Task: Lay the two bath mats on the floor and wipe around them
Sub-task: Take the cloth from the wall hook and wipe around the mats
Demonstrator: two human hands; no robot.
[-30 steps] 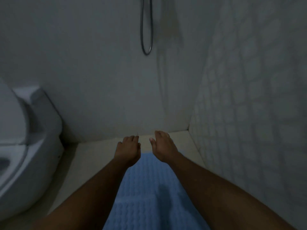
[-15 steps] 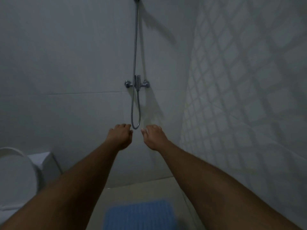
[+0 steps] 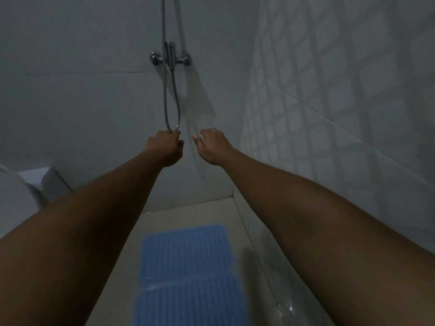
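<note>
Arms are stretched toward the shower hose (image 3: 165,102); two blue bath mats are laid on the floor (image 3: 188,212).
The far mat (image 3: 183,250) is touched by the near mat (image 3: 188,307). The left hand (image 3: 164,148) is curled at the hose loop, grip cannot be told; the right hand (image 3: 211,147) is relaxed, nothing held.

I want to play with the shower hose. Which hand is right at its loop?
The left hand: its curled fingers are at the bottom of the shower hose loop. The right hand is off to the side, apart from it, fingers loose.
</note>
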